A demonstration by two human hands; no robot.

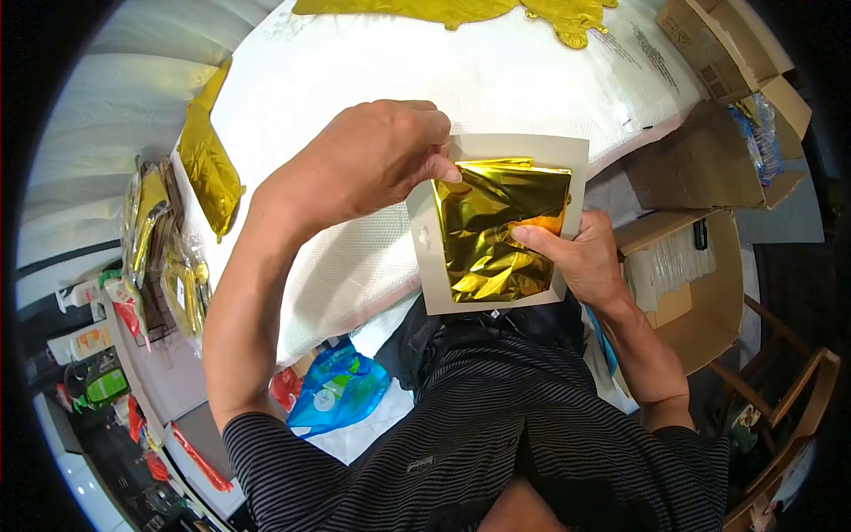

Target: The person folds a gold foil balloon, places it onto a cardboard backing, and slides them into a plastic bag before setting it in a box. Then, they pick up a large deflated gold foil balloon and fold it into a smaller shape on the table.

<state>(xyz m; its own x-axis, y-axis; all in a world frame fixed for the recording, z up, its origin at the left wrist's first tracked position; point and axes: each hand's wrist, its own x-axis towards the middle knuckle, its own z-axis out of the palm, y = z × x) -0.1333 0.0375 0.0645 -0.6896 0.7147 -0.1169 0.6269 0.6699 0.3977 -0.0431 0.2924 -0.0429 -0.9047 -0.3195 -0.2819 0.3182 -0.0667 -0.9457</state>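
Note:
A folded gold foil piece (496,257), which looks like a flat foil balloon, lies on a light grey card (429,275) with a hanging hole in its left edge. My right hand (585,259) grips both from the right, thumb pressed on the foil and fingers behind the card. At the upper left corner, my left hand (377,155) is closed, its thumb tip touching the foil's edge. That hand covers the card's corner, and its curled fingertips are partly hidden. The card is held over my lap, in front of a large white woven sack (346,80).
More gold foil (461,11) lies along the sack's far side, another piece (209,160) at its left. Packed gold foils (184,284) stand at left. On the right are cardboard boxes (722,310), one holding clear sleeves (669,270). A blue plastic bag (341,390) lies below.

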